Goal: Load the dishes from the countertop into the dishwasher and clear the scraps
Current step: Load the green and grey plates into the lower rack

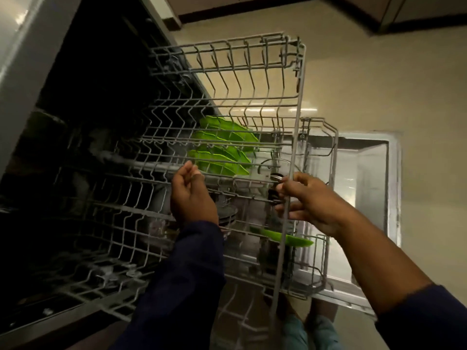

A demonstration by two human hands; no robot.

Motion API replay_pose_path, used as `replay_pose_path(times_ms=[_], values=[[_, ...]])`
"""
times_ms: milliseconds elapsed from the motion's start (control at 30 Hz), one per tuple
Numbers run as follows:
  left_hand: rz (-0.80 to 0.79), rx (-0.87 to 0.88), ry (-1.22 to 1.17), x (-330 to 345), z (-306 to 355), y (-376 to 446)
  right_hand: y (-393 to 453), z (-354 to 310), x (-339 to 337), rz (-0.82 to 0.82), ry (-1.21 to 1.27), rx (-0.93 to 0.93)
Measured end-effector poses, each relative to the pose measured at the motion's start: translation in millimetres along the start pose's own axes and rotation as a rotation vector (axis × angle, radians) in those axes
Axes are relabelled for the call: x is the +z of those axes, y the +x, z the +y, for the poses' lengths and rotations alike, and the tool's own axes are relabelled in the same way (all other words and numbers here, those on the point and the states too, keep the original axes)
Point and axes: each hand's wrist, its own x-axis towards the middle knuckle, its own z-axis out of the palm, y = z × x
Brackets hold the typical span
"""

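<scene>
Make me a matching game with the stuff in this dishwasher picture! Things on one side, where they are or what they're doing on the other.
Things:
1. green plates
2. right hand
3. left hand
4. door

States:
A. over the upper rack, holding nothing
B. standing in the lower rack
C. folded down open
D. fingers round the upper rack's front edge

Pairs: 1-B, 2-D, 3-A, 4-C

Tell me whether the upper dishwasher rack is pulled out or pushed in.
Pulled out: the upper rack extends past the dishwasher opening, over the green plates below.
</scene>
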Motion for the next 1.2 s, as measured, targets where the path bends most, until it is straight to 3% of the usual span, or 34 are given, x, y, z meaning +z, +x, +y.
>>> replay_pose_path(times_ms=[200, 867, 1100, 1200], values=[[-0.077, 0.01, -0.001, 11.6, -5.4, -15.3, -24.4, -0.6, -35.6, 0.074, 0.008, 0.003], [-0.094, -0.02, 0.099, -2.0, -0.8, -62.5, -73.6, -1.0, -96.9, 0.197, 0.043, 0.038], [-0.066, -0.007, 0.115, -25.0, 10.0, -75.4, -82.5, 0.3, -93.5, 0.219, -0.093, 0.049], [-0.05, -0.02, 0.127, -40.5, 14.1, -81.3, -82.9, 2.3, -89.4, 0.376, -0.247, 0.027]])
